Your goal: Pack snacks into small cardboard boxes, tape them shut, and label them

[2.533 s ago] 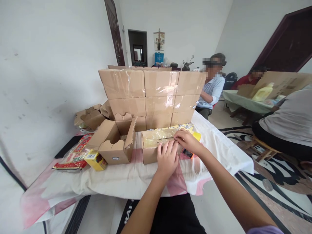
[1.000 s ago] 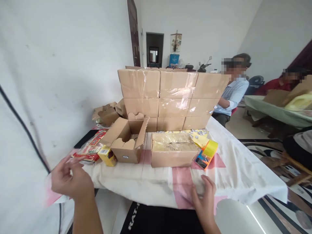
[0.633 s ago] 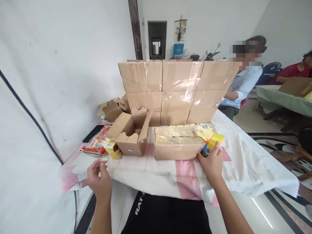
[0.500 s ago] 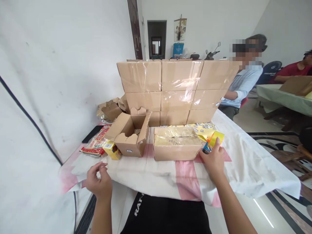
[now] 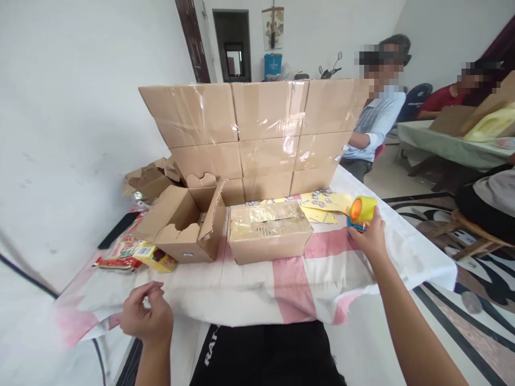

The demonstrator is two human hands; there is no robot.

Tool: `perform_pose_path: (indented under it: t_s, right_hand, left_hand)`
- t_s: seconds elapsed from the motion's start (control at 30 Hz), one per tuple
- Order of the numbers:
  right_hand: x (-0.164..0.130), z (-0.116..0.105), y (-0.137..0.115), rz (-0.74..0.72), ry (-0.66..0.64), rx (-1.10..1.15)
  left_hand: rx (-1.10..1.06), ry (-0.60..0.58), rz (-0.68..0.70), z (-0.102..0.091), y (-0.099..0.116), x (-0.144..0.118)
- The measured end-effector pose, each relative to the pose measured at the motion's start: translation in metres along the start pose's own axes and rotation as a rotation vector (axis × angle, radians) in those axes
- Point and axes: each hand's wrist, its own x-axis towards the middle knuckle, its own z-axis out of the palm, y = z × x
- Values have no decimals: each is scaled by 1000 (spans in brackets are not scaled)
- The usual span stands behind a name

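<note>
My right hand (image 5: 370, 236) is closed around a tape dispenser (image 5: 361, 210) with a yellow roll, an orange hub and a blue part low down. It is at the right of the tabletop, beside yellow sheets (image 5: 324, 205) scattered with small white labels. To its left sits a taped-shut cardboard box (image 5: 269, 247). My left hand (image 5: 148, 316) hovers at the table's front edge, fingers curled in towards the thumb, with nothing visible in them. Beyond it stand an open cardboard box (image 5: 189, 249) with raised flaps and a small yellow box (image 5: 156, 258).
A wall of stacked, taped cartons (image 5: 265, 115) rises at the back of the cloth-covered table (image 5: 241, 292). Red packets (image 5: 120, 254) and opened cardboard (image 5: 151, 179) lie at the left by the wall. A person in a light blue shirt (image 5: 382, 118) sits beyond the table's right side.
My right hand has carried the tape dispenser rightward, away from the taped-shut box. My left hand stays curled near the front edge. The view has turned somewhat to the right.
</note>
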Motion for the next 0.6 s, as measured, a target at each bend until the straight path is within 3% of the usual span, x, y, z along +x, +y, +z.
perform_pose_path:
  t_s: [0.07, 0.13, 0.23, 0.3, 0.43, 0.6]
  right_hand:
    - [-3, -2, -6, 63, 0, -125]
    - [-5, -3, -17, 58, 92, -269]
    - [-1, -3, -42, -130, 186, -364]
    - [9, -1, -62, -219, 114, -383]
    - [36, 11, -97, -254, 5, -507]
    - [71, 41, -116, -273, -284, -577]
  left_hand:
    - [-21, -59, 38, 6, 8, -3]
    - [-73, -112, 86, 12, 18, -7]
    - [-157, -189, 179, 21, 36, -18]
    - [-211, -253, 230, 26, 50, -30]
    - [-317, -456, 353, 37, 74, -57]
    - [-414, -664, 487, 48, 87, -65]
